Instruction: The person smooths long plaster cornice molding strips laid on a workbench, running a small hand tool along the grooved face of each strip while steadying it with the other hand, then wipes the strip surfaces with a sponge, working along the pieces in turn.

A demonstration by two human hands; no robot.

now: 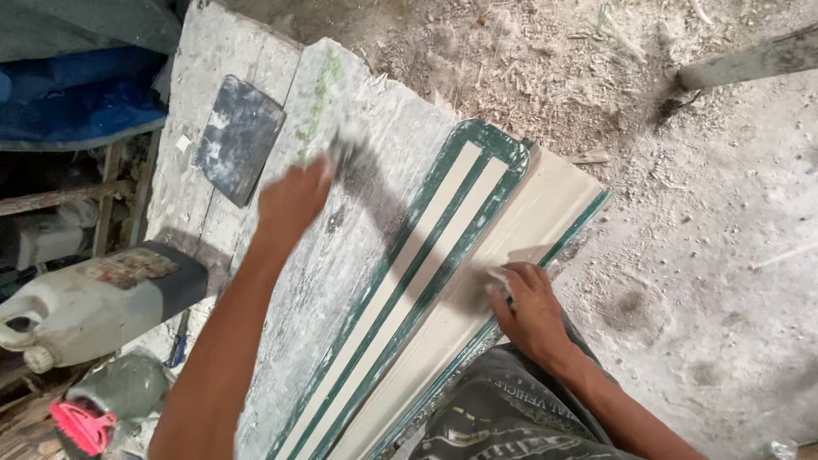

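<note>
Left hand (294, 200) is gripping a blurred pad (348, 140) at 11 o'clock; right hand (530, 308), fingers curled, is steadying the green-edged board (477, 255); its cream panels already look filled, green ridges remaining

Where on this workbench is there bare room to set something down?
Bare board lies between the dark scraper and the green-edged panel, though the left hand moves there. The right hand presses the panel. The bench's near-left corner by the jug is crowded.

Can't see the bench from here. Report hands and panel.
Left hand mid-swipe, blurred, grip unclear. Right hand pressing green-trimmed panel on bench. Scraper lies clear.
</note>
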